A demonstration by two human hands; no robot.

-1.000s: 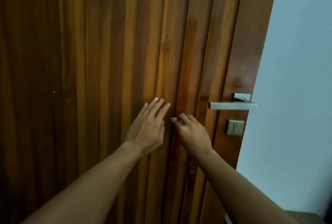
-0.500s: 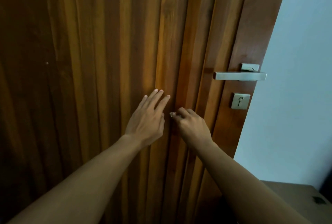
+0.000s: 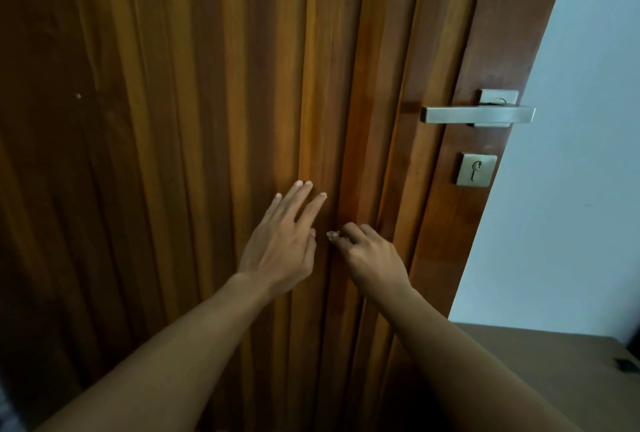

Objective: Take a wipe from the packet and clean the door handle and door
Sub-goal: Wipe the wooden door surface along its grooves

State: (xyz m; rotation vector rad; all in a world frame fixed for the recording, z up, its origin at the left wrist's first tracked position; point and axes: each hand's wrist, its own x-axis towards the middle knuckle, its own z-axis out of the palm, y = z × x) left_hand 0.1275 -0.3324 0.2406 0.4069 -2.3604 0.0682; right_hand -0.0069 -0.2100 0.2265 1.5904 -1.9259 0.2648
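A brown wooden door with vertical ribs fills most of the view. Its square metal lever handle sits at the upper right, with a square keyhole plate under it. My left hand lies flat on the door, fingers spread. Just to its right, my right hand is curled against a groove, below and left of the handle. A small pale wipe pokes out from its fingertips; most of it is hidden in the hand. The packet is not in view.
A pale blue-white wall stands beyond the door's right edge. A brown flat surface with a small dark mark lies at the lower right, below the wall.
The view has tilted downward, so the handle and keyhole plate appear higher in frame. Both hands have slid down the door together, the right hand staying in the groove.
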